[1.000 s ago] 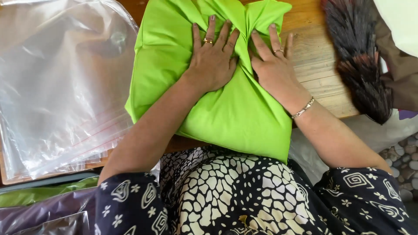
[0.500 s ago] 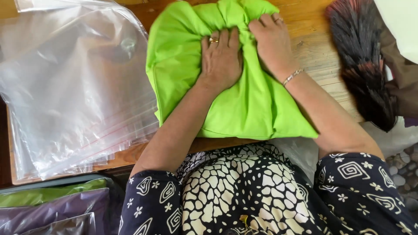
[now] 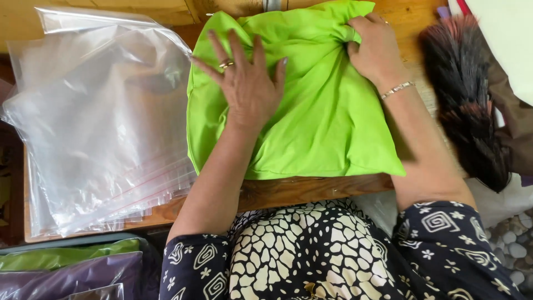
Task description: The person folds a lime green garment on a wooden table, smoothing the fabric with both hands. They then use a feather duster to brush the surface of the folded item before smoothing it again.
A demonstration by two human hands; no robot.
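A folded bright green cloth (image 3: 322,128) lies on a wooden table (image 3: 294,189) in front of me. My left hand (image 3: 247,83) lies flat on its left half, fingers spread, a ring on one finger. At the cloth's upper right, my right hand (image 3: 375,50), with a bracelet at the wrist, has its fingers closed on a bunched fold of the fabric.
A stack of clear plastic zip bags (image 3: 100,122) covers the table's left side. A dark feather duster (image 3: 466,105) lies at the right edge. Bagged green and purple cloths (image 3: 66,266) sit low at the left. Pebbled floor (image 3: 513,244) shows at lower right.
My left hand has slid left and spread flat on the cloth. The right hand has moved up and closed on a fold at the cloth's top right.
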